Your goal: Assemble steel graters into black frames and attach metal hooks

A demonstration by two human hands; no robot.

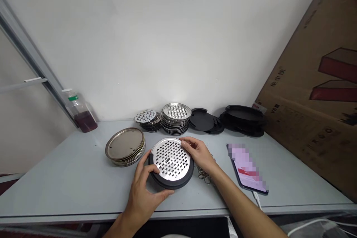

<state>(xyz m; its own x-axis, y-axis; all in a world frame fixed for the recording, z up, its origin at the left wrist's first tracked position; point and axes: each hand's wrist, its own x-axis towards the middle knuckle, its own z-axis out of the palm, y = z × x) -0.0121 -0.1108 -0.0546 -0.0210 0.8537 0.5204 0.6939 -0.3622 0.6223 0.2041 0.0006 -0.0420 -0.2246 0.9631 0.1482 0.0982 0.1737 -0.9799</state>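
A silver perforated grater disc point(171, 159) sits in a round black holder point(180, 183) near the front of the table. My left hand point(141, 191) grips the holder's left side, its thumb along the lower edge and its fingers curled over the rim. At the upper right, my right hand point(199, 153) closes its fingers and thumb on the disc's edge. Some small metal rings point(205, 176) lie just right of the holder, partly hidden by my right wrist. To the left stands a stack of plain round metal plates point(126, 143).
Along the wall are a loose pile of grater discs point(145, 116), a taller grater stack point(176, 112), black holders point(203, 119) and further black pieces point(243, 113). A bottle of dark liquid point(85, 119) stands left. A cabled phone point(248, 169) and a large carton point(304, 119) are right.
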